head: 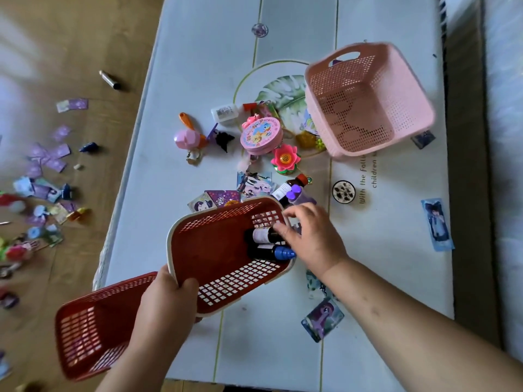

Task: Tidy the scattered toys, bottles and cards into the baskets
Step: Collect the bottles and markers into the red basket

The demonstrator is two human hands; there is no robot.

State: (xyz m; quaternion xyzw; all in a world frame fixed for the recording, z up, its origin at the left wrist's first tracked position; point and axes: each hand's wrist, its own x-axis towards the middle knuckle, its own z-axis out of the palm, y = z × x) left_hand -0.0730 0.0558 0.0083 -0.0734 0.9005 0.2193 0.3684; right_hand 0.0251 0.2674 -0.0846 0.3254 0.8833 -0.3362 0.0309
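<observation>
Setting: view from above, looking down at a pale play mat (198, 66) on a wood floor (70, 38), w/ toys and cards strewn over both.
Left hand (167, 298): gripped the white rim of a red basket (215, 250); thumb lay inside the rim, the other fingers were hidden beneath it.
Red basket: held tilted over the near part of the mat, open side toward the camera.
Right hand (314, 241): reached in at the basket's right end; fingers (294, 212) were loosely curled, thumb touching a bottle. Couldn't tell if it held the bottle or only touched it.
Bottles in basket: two dark ones lay side by side at the right end, one w/ a white label (263, 236), one w/ a blue cap (285, 252).
2nd red basket (90, 329): lay at bottom left, beside the left wrist, partly over the floor.
Pink basket (368, 108): at top right of the mat, tipped so its open side faced the camera; inside looked bare.
Toys mid-mat: a round pink tin (261, 134), a pink lotus toy (285, 158) just beside it, a pink toy w/ orange handle (185, 138), a small white bottle (225, 113).
Loose bottle: a dark one w/ red cap (285, 188) lay on the mat just beyond the red basket.
Cards on mat: several beyond the red basket's far rim (223, 198), one near the right forearm (322, 318), one at the right edge (437, 224).
Floor, left: many purple cards (48, 157) and small toys, blurred.
</observation>
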